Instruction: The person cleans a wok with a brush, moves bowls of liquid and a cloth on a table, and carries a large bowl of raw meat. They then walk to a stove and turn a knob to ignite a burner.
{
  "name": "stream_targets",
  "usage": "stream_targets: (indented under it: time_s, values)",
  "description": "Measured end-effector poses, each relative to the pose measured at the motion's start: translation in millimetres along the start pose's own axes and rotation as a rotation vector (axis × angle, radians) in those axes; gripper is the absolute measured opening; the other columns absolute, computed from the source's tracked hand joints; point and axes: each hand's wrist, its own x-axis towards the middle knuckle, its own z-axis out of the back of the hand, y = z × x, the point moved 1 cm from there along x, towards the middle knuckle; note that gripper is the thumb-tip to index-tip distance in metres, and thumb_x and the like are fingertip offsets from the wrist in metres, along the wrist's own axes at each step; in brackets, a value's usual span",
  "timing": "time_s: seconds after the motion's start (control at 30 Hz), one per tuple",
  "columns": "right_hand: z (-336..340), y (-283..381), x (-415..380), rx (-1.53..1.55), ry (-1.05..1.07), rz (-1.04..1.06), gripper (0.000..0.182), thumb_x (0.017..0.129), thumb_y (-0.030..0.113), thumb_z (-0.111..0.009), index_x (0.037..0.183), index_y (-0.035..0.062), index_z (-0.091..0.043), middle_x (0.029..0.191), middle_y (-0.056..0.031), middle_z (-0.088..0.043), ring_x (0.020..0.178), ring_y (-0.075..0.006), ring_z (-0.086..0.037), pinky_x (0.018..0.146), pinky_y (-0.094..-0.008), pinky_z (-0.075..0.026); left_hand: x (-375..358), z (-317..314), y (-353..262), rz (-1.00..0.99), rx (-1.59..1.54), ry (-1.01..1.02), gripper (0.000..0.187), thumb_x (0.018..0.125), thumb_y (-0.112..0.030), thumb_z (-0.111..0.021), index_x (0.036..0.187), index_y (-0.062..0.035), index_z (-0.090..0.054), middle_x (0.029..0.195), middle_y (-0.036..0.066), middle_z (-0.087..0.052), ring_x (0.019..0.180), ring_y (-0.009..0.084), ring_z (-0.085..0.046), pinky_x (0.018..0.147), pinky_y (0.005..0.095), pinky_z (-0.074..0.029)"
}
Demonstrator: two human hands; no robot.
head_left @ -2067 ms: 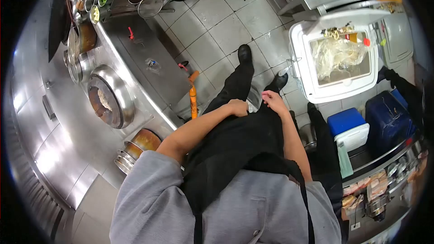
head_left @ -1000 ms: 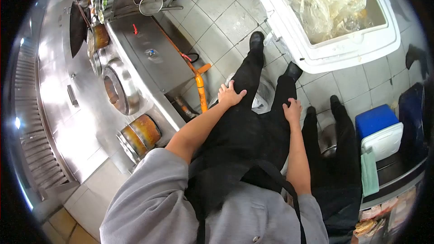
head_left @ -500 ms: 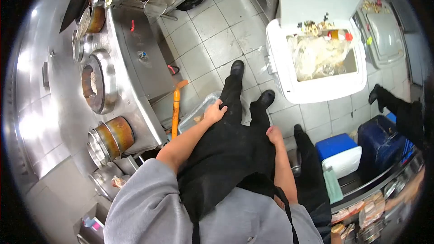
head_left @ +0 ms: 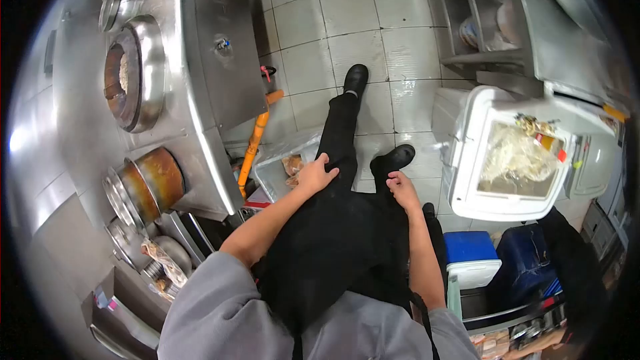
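My left hand (head_left: 317, 175) hangs in front of my left thigh, against the black apron (head_left: 320, 240). Its thumb and forefinger are apart, and I see nothing in it. Just beyond that hand, a clear plastic tub (head_left: 270, 170) with brownish packed items (head_left: 292, 165) stands low beside the counter. My right hand (head_left: 403, 191) is by my right leg, fingers loosely bent and thumb apart, also with nothing visible in it. Both hands are clear of the surrounding objects.
On the left is a steel counter with a wok burner (head_left: 137, 73) and a scorched pot (head_left: 160, 183). An orange pipe (head_left: 253, 143) slants below it. To the right stand a white bin (head_left: 467, 190) with a plastic bag inside and a blue-lidded box (head_left: 472, 248). Another person (head_left: 573, 253) is at far right.
My view has shifted forward and turned, and one foot is now ahead in a stride. The white bin appears lower and farther right. Both hands stay low by my legs.
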Motion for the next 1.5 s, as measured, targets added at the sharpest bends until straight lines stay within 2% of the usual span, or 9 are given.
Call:
stream_targets:
  time_s: [0.23,0.3,0.43,0.5,0.6,0.8,1.13,1.23,1.5]
  values:
    - [-35,14,98,0.041,0.12,-0.191,0.027,0.089,0.022,-0.061,0.11,0.0049,-0.057,0.081,-0.0018,-0.059,0.068,-0.0103,-0.055,0.057,-0.0249,-0.045,84,40,41,0.12,-0.096,0.154,0.06,0.076,-0.055,-0.066,0.113,-0.011,-0.051,0.102,0.02,-0.063,0.102,0.0383,-0.059,0.089,0.0469,-0.045]
    - [-41,15,123,0.066,0.073,-0.199,0.025,0.086,0.017,-0.063,0.105,0.0014,-0.059,0.077,-0.0093,-0.064,0.067,-0.0173,-0.061,0.065,-0.0306,-0.048,118,49,44,0.06,-0.159,0.139,0.069,0.075,-0.058,-0.066,0.122,-0.0097,-0.048,0.114,0.023,-0.057,0.111,0.0378,-0.053,0.095,0.0441,-0.041]
    - [-44,2,165,0.096,0.077,-0.247,0.022,0.091,0.017,-0.056,0.111,0.0065,-0.057,0.085,-0.0015,-0.059,0.072,-0.01,-0.054,0.059,-0.0246,-0.046,198,46,63,0.096,-0.319,0.221,0.072,0.079,-0.057,-0.064,0.127,-0.0068,-0.047,0.118,0.023,-0.053,0.112,0.038,-0.052,0.095,0.0416,-0.041]
    - [-39,11,176,0.161,0.046,-0.292,0.022,0.091,0.015,-0.054,0.111,0.0065,-0.057,0.086,-0.001,-0.059,0.072,-0.0099,-0.054,0.059,-0.0245,-0.045,230,46,70,0.137,-0.348,0.242,0.066,0.083,-0.055,-0.061,0.126,-0.0057,-0.05,0.113,0.016,-0.055,0.104,0.0262,-0.054,0.089,0.0353,-0.042]
    - [-42,6,188,0.252,-0.043,-0.352,0.021,0.088,0.016,-0.058,0.104,0.0022,-0.059,0.08,-0.0067,-0.062,0.066,-0.0137,-0.059,0.057,-0.028,-0.047,266,50,77,0.454,-0.684,0.475,0.065,0.085,-0.053,-0.058,0.134,-0.0119,-0.043,0.12,0.008,-0.054,0.115,0.0214,-0.048,0.092,0.0325,-0.038]
    - [-55,-1,196,0.308,-0.027,-0.414,0.023,0.088,0.017,-0.057,0.106,0.0022,-0.058,0.078,-0.0041,-0.059,0.065,-0.0118,-0.056,0.054,-0.0265,-0.046,316,43,88,0.596,-0.874,0.635,0.068,0.086,-0.05,-0.057,0.137,-0.0083,-0.041,0.134,0.011,-0.046,0.123,0.0243,-0.043,0.102,0.0359,-0.034]
    - [-79,-13,207,0.41,-0.018,-0.498,0.021,0.092,0.015,-0.053,0.111,0.0045,-0.056,0.084,-0.002,-0.061,0.067,-0.0094,-0.054,0.056,-0.0237,-0.045,357,37,75,0.588,-0.794,0.708,0.063,0.089,-0.045,-0.054,0.138,-0.0075,-0.043,0.138,0.01,-0.045,0.126,0.0233,-0.042,0.106,0.0346,-0.029]
    - [-83,-15,207,0.372,-0.003,-0.53,0.025,0.091,0.019,-0.052,0.112,0.0048,-0.056,0.087,-0.0018,-0.062,0.072,-0.0106,-0.057,0.06,-0.0252,-0.047,359,37,75,0.608,-0.867,0.621,0.062,0.088,-0.045,-0.057,0.132,-0.003,-0.048,0.126,0.012,-0.055,0.113,0.0227,-0.053,0.097,0.0321,-0.04]
    - [-72,22,176,0.316,0.003,-0.462,0.022,0.092,0.017,-0.052,0.11,0.005,-0.058,0.083,-0.0022,-0.061,0.068,-0.0098,-0.056,0.056,-0.0247,-0.046,306,26,78,0.482,-0.818,0.535,0.08,0.084,-0.05,-0.06,0.141,-0.0003,-0.033,0.132,0.018,-0.049,0.119,0.0275,-0.05,0.101,0.0346,-0.038]
